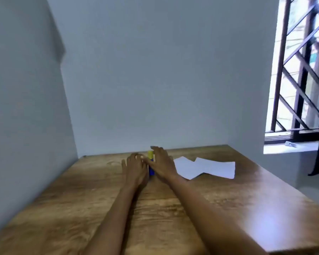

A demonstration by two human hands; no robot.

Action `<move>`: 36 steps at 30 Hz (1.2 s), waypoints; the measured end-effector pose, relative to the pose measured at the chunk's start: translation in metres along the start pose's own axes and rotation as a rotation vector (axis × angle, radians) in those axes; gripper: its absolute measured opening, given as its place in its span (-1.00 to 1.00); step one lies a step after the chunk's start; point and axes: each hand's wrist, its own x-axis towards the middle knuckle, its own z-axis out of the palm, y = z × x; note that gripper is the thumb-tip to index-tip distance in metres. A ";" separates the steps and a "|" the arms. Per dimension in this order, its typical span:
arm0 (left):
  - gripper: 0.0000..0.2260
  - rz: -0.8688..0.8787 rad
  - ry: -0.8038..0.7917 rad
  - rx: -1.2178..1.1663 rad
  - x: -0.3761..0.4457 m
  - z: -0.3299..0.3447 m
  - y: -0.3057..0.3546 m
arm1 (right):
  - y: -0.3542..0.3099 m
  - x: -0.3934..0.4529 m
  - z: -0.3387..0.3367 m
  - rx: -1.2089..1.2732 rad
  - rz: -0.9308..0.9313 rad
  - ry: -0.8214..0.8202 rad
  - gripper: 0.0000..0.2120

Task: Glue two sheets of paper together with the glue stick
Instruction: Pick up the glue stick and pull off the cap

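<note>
Both my hands, left (134, 162) and right (161, 161), wrap the glue stick (151, 163) left of the sheets (203, 167), probably uncapping it.

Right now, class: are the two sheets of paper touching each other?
Touching. The head view shows the left sheet and right sheet overlapping near their middle edges, no table between.

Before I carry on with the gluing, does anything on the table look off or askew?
Nothing damaged or spilled. The two paper sheets lie overlapped and skewed to each other, right of both hands. Left hand and right hand are at the upright glue stick.
</note>
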 end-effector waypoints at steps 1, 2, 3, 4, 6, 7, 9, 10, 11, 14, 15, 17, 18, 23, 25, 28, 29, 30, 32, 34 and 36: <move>-0.65 0.006 0.002 0.008 -0.001 0.001 -0.002 | -0.005 0.001 0.005 0.021 0.005 0.008 -0.47; -0.65 0.009 0.010 -0.016 0.000 0.002 -0.003 | -0.007 0.003 0.008 0.028 0.018 0.008 -0.55; -0.66 0.003 0.016 -0.058 0.001 0.004 -0.006 | -0.008 0.005 0.014 0.028 0.012 0.010 -0.62; -0.67 -0.006 0.015 -0.108 0.001 0.005 -0.007 | -0.009 0.005 0.018 0.038 0.013 0.011 -0.66; -0.69 -0.040 0.014 -0.208 0.009 0.005 -0.007 | -0.007 0.010 0.021 0.116 0.014 0.043 -0.69; -0.70 -0.050 0.016 -0.252 0.011 0.005 -0.006 | -0.005 0.012 0.022 0.152 0.016 0.067 -0.70; -0.72 -0.059 0.026 -0.422 0.009 0.007 -0.004 | 0.000 0.015 0.023 0.236 0.017 0.106 -0.71; -0.71 -0.050 0.017 -0.520 0.006 0.009 -0.002 | 0.001 0.016 0.023 0.294 0.020 0.136 -0.72; -0.70 -0.042 -0.010 -0.613 0.006 0.010 0.000 | 0.001 0.018 0.022 0.357 0.030 0.165 -0.73; -0.73 -0.106 -0.128 -0.928 0.009 0.009 0.003 | -0.001 0.021 0.020 0.453 0.038 0.222 -0.81; -0.75 -0.159 -0.190 -1.036 0.010 0.008 0.003 | -0.002 0.022 0.020 0.478 0.045 0.236 -0.83; -0.82 -0.237 -0.314 -1.163 0.009 0.008 0.003 | -0.005 0.022 0.020 0.573 0.084 0.269 -0.86; -0.83 -0.245 -0.346 -1.186 0.009 0.009 0.003 | -0.008 0.022 0.019 0.630 0.113 0.285 -0.87; -0.88 -0.082 -0.156 -1.082 0.009 0.004 -0.003 | -0.009 0.022 0.015 0.587 0.114 0.252 -0.76; -0.89 -0.020 -0.103 -0.886 0.007 0.001 -0.008 | -0.005 0.020 0.012 0.463 0.118 0.216 -0.70; -0.87 0.047 -0.045 -0.648 0.001 0.002 -0.013 | 0.003 0.015 0.014 0.178 0.091 0.113 -0.63; -0.86 0.083 -0.029 -0.605 0.000 0.001 -0.015 | 0.004 0.013 0.015 0.138 0.085 0.065 -0.60; -0.85 0.123 -0.019 -0.564 -0.001 0.000 -0.015 | 0.004 0.012 0.015 0.125 0.087 0.034 -0.58; -0.85 0.179 -0.006 -0.520 0.000 -0.004 -0.015 | 0.002 0.013 0.009 0.073 0.092 0.031 -0.55; -0.86 0.176 -0.025 -0.566 0.001 -0.008 -0.014 | 0.002 0.014 0.002 -0.032 0.056 0.068 -0.51; -0.83 0.151 -0.089 -0.664 0.001 -0.011 -0.015 | 0.004 0.011 -0.004 -0.098 0.012 0.088 -0.50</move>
